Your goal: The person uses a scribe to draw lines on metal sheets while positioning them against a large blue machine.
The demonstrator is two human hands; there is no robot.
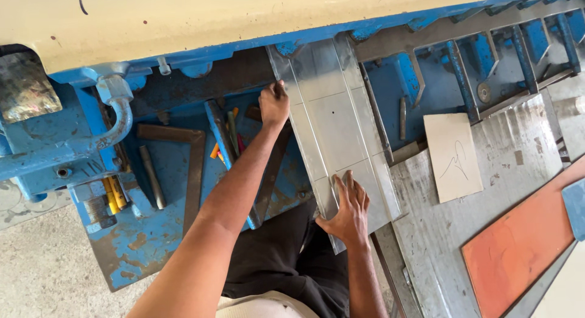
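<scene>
A long, shiny folded sheet-metal strip (332,120) lies on the bed of a blue metal-working machine (183,68), its far end under the machine's blue beam. My left hand (273,103) grips the strip's left edge near the far end. Flat on the strip's near end rests my right hand (350,209), fingers spread and pressing down.
A steel square (186,166), a round bar (151,176) and coloured markers (226,138) lie on the blue bed at left. Right of the strip sit a cream card (452,156), grey sheet metal (481,226) and an orange board (524,245). Bare concrete floor (42,263) lies at lower left.
</scene>
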